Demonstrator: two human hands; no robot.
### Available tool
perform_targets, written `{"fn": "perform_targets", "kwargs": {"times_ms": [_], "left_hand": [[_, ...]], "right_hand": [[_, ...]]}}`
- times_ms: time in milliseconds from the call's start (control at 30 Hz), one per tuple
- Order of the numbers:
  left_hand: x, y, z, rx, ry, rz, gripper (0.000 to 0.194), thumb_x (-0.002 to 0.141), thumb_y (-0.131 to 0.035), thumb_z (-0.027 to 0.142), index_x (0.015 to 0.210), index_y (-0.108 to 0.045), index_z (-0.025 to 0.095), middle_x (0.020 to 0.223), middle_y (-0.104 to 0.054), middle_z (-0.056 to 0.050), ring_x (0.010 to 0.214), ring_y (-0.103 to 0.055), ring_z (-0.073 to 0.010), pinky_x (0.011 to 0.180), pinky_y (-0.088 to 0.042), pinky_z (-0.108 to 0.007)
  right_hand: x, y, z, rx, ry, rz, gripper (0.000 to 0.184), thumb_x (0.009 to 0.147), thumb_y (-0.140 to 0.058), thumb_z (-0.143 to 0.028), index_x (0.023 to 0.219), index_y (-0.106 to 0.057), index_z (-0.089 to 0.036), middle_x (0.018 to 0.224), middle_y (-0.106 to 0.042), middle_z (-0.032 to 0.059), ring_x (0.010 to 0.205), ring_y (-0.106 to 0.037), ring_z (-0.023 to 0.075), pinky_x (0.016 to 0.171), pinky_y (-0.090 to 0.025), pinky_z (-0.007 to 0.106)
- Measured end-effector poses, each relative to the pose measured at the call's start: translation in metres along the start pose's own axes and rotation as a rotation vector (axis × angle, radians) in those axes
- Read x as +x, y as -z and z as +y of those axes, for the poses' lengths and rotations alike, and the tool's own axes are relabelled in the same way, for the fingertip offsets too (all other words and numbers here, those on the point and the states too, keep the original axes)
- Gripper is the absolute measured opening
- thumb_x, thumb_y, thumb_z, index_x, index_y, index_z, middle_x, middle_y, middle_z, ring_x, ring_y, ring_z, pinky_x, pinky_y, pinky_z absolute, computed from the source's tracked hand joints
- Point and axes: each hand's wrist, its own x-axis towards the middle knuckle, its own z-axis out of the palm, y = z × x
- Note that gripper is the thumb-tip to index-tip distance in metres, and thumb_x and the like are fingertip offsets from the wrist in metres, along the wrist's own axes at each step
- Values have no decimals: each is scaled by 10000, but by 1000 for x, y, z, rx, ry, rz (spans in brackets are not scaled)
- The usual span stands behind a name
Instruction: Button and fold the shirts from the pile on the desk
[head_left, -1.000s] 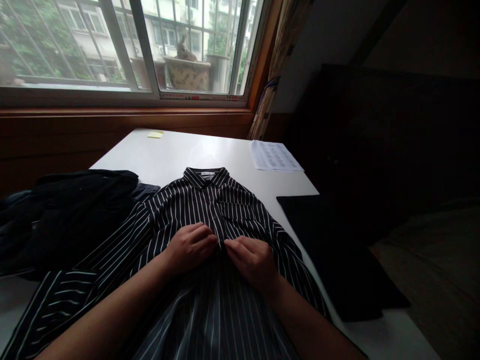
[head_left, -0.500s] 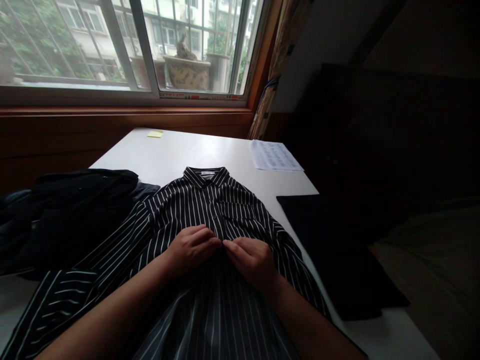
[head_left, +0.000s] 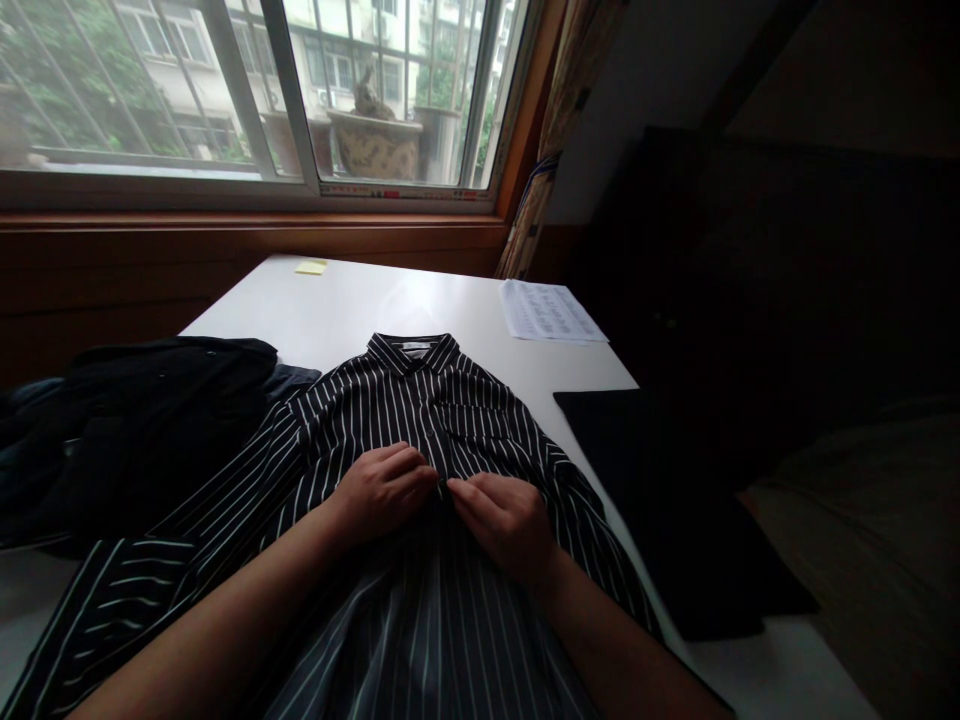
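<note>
Here you are at the table (head_left: 450, 300), the striped shirt (head_left: 405, 410) laid out right in front of you, its hem end nearest you, its lower front falling in loose folds between your forearms. A long sleeve (head_left: 139, 595) runs down on your left, its cuff end turned so the stripes go crossways. And now the hands, both on the shirt's front, at the middle: your left hand (head_left: 386, 488) is bunched, fingertips pinching in at the button line; your right hand (head_left: 506, 520) matches it from the other side, thumb and fingers drawn narrow on the cloth. The tips sit just beside each other, a sliver between them; just what they grip there is too small and dark to tell. To your left, a heap of dark clothes (head_left: 150, 430); to your right, a flat black piece (head_left: 675, 520), over the table's edge. Up the chest, the pocket (head_left: 480, 422), then the collar (head_left: 412, 357), folded down and pointing away from you. Beyond it, papers (head_left: 553, 312) on the right and a yellow note (head_left: 310, 267) on the left. Farthest off, the curtain (head_left: 532, 210), the window (head_left: 300, 100) and a patterned pot (head_left: 375, 145) behind the glass.
</note>
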Motion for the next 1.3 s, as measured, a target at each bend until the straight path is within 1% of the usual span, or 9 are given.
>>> {"fn": "perform_targets", "kwargs": {"times_ms": [133, 233, 400, 500, 600, 767, 967, 1133, 1300], "left_hand": [[0, -1, -1, -6, 85, -12, 210, 970, -540, 177, 1160, -629, 182, 988, -653, -64, 859, -595, -191, 739, -539, -322], [0, -4, -3, 17, 148, -86, 341, 978, -522, 168, 1310, -588, 201, 1129, -645, -90, 960, -598, -212, 830, -557, -358], [-2, -9, -10, 89, 195, -239, 372, 955, -563, 155, 1299, -637, 277, 1275, -623, -81, 1136, -569, -261, 989, -517, -462], [-3, -10, -12, 111, 220, -248, 385, 956, -575, 183, 1323, -628, 285, 1336, -619, -84, 1292, -508, -303, 1038, -485, -508], [-5, -10, -15, 136, 243, -264, 418, 962, -568, 218, 1374, -592, 284, 1418, -582, -93, 1383, -448, -324, 1102, -419, -564], [-4, -12, -25, 191, 310, -327, 421, 1001, -516, 295, 1419, -538, 346, 1486, -535, -75, 1445, -373, -368, 1116, -267, -737], [4, -17, -46, 239, 370, -385, 432, 1026, -462, 311, 1454, -492, 355, 1545, -468, -75, 1475, -304, -402, 1068, -219, -822], [19, -23, -75, 263, 404, -410, 428, 1030, -434, 296, 1450, -499, 345, 1551, -461, -72, 1481, -297, -380, 1082, -207, -812], [31, -26, -100, 279, 463, -387, 430, 1021, -441, 293, 1443, -513, 328, 1553, -455, -90, 1468, -308, -385, 1092, -209, -793]], "right_hand": [[0, -1, 0, 19, -57, -37, 158, 998, -559, -183, 1095, -683, -189, 844, -723, 38, 748, -657, 157, 715, -470, 283], [1, 0, -2, 57, -146, -111, 180, 1022, -525, -240, 1077, -691, -199, 871, -719, 43, 780, -661, 160, 748, -467, 282], [12, 7, 0, 142, -386, -299, 324, 1052, -456, -345, 893, -701, -207, 855, -709, 33, 791, -661, 161, 735, -445, 279], [16, 19, 3, 216, -466, -455, 293, 1021, -514, -337, 830, -695, -209, 840, -715, 24, 790, -661, 165, 703, -435, 268], [15, 37, 5, 292, -502, -556, 115, 933, -650, -321, 900, -707, -227, 859, -727, 8, 775, -661, 170, 669, -428, 260], [2, 73, 2, 294, -455, -695, 96, 774, -746, -170, 822, -693, -234, 784, -704, -26, 672, -616, 148, 569, -365, 238], [-14, 96, -7, 211, -438, -700, 154, 742, -700, -91, 765, -654, -236, 759, -676, -38, 661, -609, 139, 564, -362, 238], [-16, 87, -16, 75, -423, -597, 259, 804, -619, -44, 957, -687, -241, 944, -688, 10, 804, -684, 176, 680, -469, 269], [-17, 75, -20, -75, -366, -511, 292, 829, -578, -20, 982, -695, -240, 936, -677, 22, 763, -698, 179, 650, -489, 276]]}}
